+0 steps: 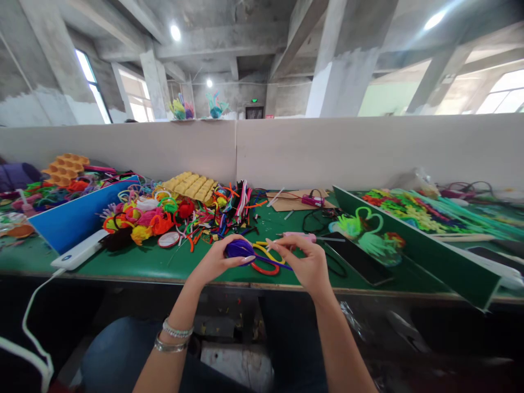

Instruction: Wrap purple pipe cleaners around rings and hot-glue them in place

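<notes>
My left hand is closed around a rounded bundle of purple pipe cleaner, wound in layers, above the green table. A purple strand runs from the bundle to the right, below the fingers of my right hand. My right hand's thumb and fingertips come together in a pinch; what lies between them is too small to make out. Under and between the hands are a yellow loop and a red loop, which look like scissor handles. A pink glue gun lies just behind my right hand.
A black phone and a yellow-green pipe-cleaner swan are at right, before a dark green divider. Left are a heap of colourful pipe cleaners, a yellow egg tray, a blue divider and a white power strip.
</notes>
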Tool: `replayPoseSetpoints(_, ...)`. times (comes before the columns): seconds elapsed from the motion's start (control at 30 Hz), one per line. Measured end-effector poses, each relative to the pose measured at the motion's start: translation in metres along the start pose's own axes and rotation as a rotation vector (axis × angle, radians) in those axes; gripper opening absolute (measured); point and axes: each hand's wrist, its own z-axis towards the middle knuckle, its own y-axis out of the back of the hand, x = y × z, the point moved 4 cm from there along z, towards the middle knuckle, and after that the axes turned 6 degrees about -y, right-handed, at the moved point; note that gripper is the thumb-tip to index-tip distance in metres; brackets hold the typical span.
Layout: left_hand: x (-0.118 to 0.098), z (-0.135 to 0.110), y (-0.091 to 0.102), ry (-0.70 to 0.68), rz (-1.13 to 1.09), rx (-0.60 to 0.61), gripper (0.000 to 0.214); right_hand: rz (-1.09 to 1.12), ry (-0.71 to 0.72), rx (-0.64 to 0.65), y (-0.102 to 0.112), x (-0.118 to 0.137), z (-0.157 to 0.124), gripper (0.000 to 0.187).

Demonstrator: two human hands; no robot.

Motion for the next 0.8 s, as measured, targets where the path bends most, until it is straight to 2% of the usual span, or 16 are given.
replayPoseSetpoints(0.2,0.001,0.0,0.001,-0.011,-0.023,-0.016,0.04,-0.119,0.017,0.118,-0.009,-0.007,0.0,0.043)
replayPoseSetpoints(0.37,0.001,-0.001,0.003,-0.006,-0.057,-0.041,0.04,-0.204,-0.024,0.135,-0.015,-0.01,-0.001,0.024)
replayPoseSetpoints(0.5,0.001,-0.001,0.004,-0.019,-0.043,-0.065,0.04,-0.263,-0.083,0.342,-0.029,-0.008,-0.006,0.027)
replayPoseSetpoints(0.57,0.001,-0.001,0.004,-0.038,-0.04,-0.081,0.04,-0.297,-0.118,0.388,-0.035,-0.009,-0.008,0.034)
replayPoseSetpoints(0.67,0.0,-0.001,0.005,-0.064,-0.088,-0.102,0.04,-0.251,-0.119,0.364,-0.041,-0.012,-0.008,0.037)
replayPoseSetpoints(0.8,0.001,-0.002,0.005,-0.095,-0.179,-0.138,0.038,-0.036,-0.091,0.367,-0.045,-0.015,-0.007,0.036)
